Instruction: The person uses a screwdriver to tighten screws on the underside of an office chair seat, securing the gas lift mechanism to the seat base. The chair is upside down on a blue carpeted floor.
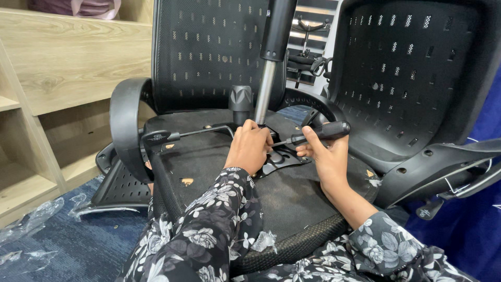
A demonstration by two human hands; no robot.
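Blue carpet (62, 250) runs along the lower left of the frame, strewn with clear plastic wrap (31, 222), beneath pale wooden shelving (62, 68). An upturned office chair seat (292, 198) fills the centre, its gas cylinder (270, 62) rising out of frame at the top. The left hand (249, 149) rests curled on the black metal mechanism plate (279, 159), hiding most of it. The right hand (326, 156) is closed around a black-handled screwdriver (313, 134), its tip lost behind the left fingers. A second chair's mesh back (412, 68) stands at upper right.
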